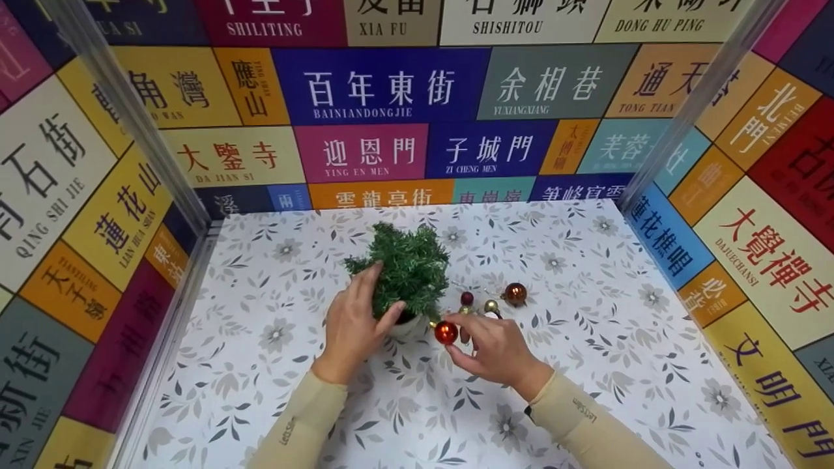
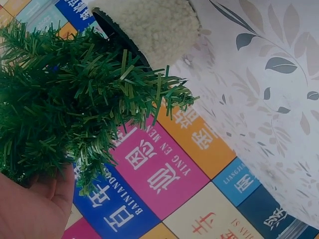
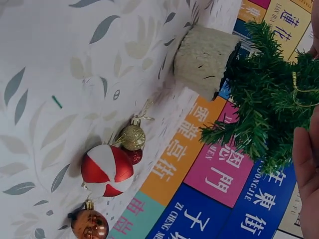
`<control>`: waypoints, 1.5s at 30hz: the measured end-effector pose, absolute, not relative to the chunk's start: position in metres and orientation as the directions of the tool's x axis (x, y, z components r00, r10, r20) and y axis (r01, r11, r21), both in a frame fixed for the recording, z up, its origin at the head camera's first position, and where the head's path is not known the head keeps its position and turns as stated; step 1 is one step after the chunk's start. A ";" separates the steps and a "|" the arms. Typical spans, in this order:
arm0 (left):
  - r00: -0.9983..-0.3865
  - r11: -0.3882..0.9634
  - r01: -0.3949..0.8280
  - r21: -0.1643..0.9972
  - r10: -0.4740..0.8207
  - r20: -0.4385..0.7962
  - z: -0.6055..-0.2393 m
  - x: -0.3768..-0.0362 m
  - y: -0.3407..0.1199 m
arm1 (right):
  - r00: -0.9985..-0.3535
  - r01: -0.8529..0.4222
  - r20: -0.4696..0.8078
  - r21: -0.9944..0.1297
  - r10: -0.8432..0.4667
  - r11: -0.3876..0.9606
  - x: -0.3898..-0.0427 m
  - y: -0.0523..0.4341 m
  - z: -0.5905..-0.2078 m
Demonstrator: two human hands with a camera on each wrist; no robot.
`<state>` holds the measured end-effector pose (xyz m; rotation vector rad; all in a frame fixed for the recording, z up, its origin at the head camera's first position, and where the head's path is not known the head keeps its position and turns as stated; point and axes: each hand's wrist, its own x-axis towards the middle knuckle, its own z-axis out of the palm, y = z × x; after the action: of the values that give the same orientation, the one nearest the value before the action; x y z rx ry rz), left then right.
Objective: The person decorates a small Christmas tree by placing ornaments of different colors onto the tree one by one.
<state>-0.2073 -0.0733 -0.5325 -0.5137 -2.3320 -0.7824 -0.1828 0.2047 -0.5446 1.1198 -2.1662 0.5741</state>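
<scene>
A small artificial Christmas tree (image 1: 410,273) stands in a pale, rough-textured pot (image 3: 204,59). My left hand (image 1: 355,326) holds the tree's left side, thumb in front; in the left wrist view the fingertips of the left hand (image 2: 42,204) go in among the green branches (image 2: 75,99). Just right of the pot, my right hand (image 1: 492,345) pinches a shiny red bauble (image 1: 445,332) at its top, beside the lower branches. In the right wrist view a gold cord (image 3: 295,89) hangs before the branches near the right hand (image 3: 306,169); the red bauble is out of that view.
Right of the tree lie a copper bauble (image 1: 515,294), a dark red one (image 1: 466,298), a gold one (image 3: 132,137) and a red-and-white striped one (image 3: 107,171). They rest on a leaf-patterned tabletop (image 1: 273,391). Sign-covered walls (image 1: 384,85) border the table's back and sides.
</scene>
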 end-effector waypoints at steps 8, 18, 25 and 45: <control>-0.730 0.745 0.534 0.399 0.169 0.662 -0.531 -0.208 -0.074 | -0.445 -0.850 0.690 -0.124 -0.571 0.513 -0.182 0.217 -0.548; -0.717 0.745 0.542 0.387 0.171 0.676 -0.533 -0.209 -0.074 | -0.412 -0.878 0.695 -0.128 -0.589 0.462 -0.181 0.218 -0.544; -0.729 0.739 0.539 0.403 0.170 0.663 -0.533 -0.208 -0.074 | -0.419 -0.880 0.695 -0.152 -0.585 0.449 -0.182 0.218 -0.544; -0.689 0.739 0.565 0.367 0.177 0.703 -0.530 -0.209 -0.074 | -0.435 -0.876 0.713 -0.192 -0.550 0.443 -0.189 0.202 -0.545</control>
<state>-0.2086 -0.0739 -0.5300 -0.5562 -2.2772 -0.7620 -0.1888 0.2025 -0.5454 1.1908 -2.1323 0.7519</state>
